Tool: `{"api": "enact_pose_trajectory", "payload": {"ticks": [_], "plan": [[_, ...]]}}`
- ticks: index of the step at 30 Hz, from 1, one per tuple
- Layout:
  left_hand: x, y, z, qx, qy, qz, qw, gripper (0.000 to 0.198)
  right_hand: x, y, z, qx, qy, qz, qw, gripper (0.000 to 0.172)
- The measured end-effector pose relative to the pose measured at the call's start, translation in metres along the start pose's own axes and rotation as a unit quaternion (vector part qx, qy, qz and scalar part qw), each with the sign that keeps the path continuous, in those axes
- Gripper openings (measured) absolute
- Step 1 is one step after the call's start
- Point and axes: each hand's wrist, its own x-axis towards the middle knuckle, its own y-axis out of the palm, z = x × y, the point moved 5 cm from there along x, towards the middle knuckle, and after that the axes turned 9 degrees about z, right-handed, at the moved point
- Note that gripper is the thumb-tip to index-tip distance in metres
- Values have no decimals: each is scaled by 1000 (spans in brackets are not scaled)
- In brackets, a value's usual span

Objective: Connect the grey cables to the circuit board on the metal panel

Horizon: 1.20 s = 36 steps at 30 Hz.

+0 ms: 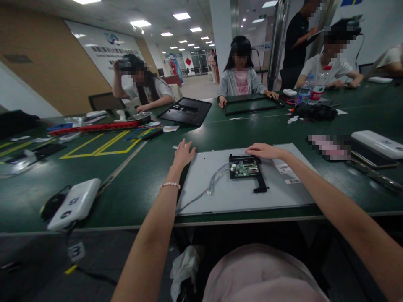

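Head view, circuit board (244, 168) in black frame (260, 183), right hand (267, 151) at far edge

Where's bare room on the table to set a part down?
The green table is bare between the white case and the left forearm, and in a band between the gray panel and the black frame opposite. It's crowded at right around the dark flat device and far left around the red strip.
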Motion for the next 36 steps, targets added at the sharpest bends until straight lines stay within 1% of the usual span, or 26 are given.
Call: {"api": "enact_pose_trajectory", "payload": {"ticks": [5,9,11,15,19,22,26,31,36], "plan": [[10,8,5,35,-20,39,998,48,0,1,2,-6,0,0,1000,43],[12,7,4,75,-40,49,995,43,-1,2,5,-12,7,0,1000,38],[10,5,4,84,-46,43,994,42,-1,2,6,-16,10,1,1000,36],[7,-2,7,91,-42,11,995,37,-1,2,3,-19,11,-2,1000,34],[6,-9,16,84,-66,-7,994,39,0,3,-1,-21,6,-6,1000,35],[4,-13,20,87,-78,-19,993,40,0,3,-1,-22,2,-6,1000,35],[4,-14,16,116,-65,-10,991,38,0,2,0,-25,-3,-6,1000,35],[11,-12,10,160,-34,7,987,38,1,2,0,-32,-5,-10,999,34],[16,-11,9,178,-29,0,984,35,2,2,0,-41,-5,-21,999,33]]}}
